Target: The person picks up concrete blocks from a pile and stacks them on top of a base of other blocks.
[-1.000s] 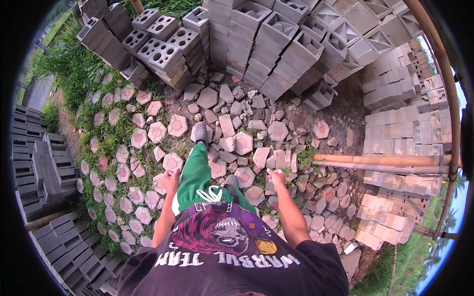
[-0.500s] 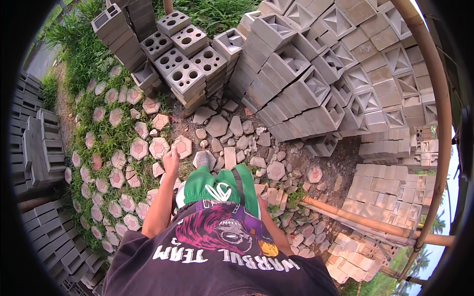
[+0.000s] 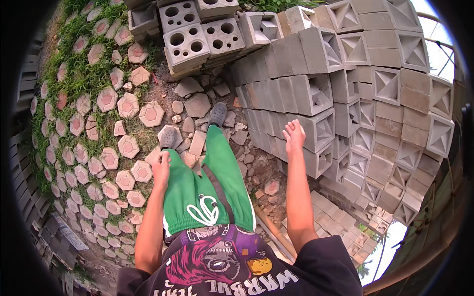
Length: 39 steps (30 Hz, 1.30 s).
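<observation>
My left hand hangs beside the green trousers, fingers loosely curled, and no object shows in it. In front of the stacked grey ventilation blocks, my right hand is raised with its fingers curled in. It looks to hold nothing, and I cannot tell that it touches any block. My feet, in grey clogs, step over stone slabs and broken pieces. The front foot is nearest a hexagonal slab.
Hexagonal paving stones with reddish centres lie in grass on the left. Grey blocks with round holes are piled ahead. Rubble lies along the foot of the block stack. A bamboo pole is low at the right.
I have moved forward, and the block stacks now fill more of the right side. My right hand has come up into sight, and both feet now show. My left hand has dropped slightly.
</observation>
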Available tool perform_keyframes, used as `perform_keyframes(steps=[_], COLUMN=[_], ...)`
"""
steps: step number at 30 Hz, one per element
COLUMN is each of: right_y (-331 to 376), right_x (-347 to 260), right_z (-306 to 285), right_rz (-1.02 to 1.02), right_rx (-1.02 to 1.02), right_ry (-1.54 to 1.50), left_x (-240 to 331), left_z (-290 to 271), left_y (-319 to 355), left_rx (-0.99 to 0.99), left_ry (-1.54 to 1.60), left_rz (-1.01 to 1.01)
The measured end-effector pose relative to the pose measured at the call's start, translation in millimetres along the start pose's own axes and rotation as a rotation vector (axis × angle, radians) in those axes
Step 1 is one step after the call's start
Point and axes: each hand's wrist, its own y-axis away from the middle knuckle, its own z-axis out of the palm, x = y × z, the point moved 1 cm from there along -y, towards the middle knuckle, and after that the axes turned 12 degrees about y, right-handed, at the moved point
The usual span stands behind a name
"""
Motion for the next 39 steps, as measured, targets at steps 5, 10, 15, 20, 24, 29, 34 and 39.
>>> perform_keyframes(steps=[5, 10, 15, 20, 24, 29, 34, 39], right_y=[-131.9, -194.9, -242.6, -236.8, -240.9, -234.8, -232.5, -206.4], right_x=[-132.3, -206.7, -216.6, -220.5, -211.2, -207.6, -212.6, -203.5], right_z=[0.0, 23.3, 21.4, 28.1, 33.6, 36.5, 30.6, -0.6], right_rz=[-0.092, -0.109, -0.024, 0.092, 0.073, -0.105, -0.119, 0.026], right_rx=[0.041, -0.118, -0.183, -0.144, -0.046, 0.044, 0.007, -0.204], right_ry=[-0.128, -0.268, -0.36, -0.497, -0.474, -0.565, -0.602, -0.503], left_x=[-9.0, 84.9, 241.7, 360.8, 376.6, 356.3, 342.5, 325.4], left_z=[100.8, 277.2, 476.2, 607.9, 676.4, 709.1, 706.3, 642.0], left_y=[-9.1, -64.0, -128.2, -150.3, -150.3, -143.5, -136.3, -119.7], left_rx=[-0.031, -0.355, -0.569, -1.03, -1.098, -1.131, -1.122, -1.005], left_ry=[-0.026, -0.075, -0.009, -0.173, -0.595, -0.78, -0.793, -0.544], left_rz=[-0.101, 0.051, 0.505, 0.318, 0.144, 0.174, 0.228, 0.25])
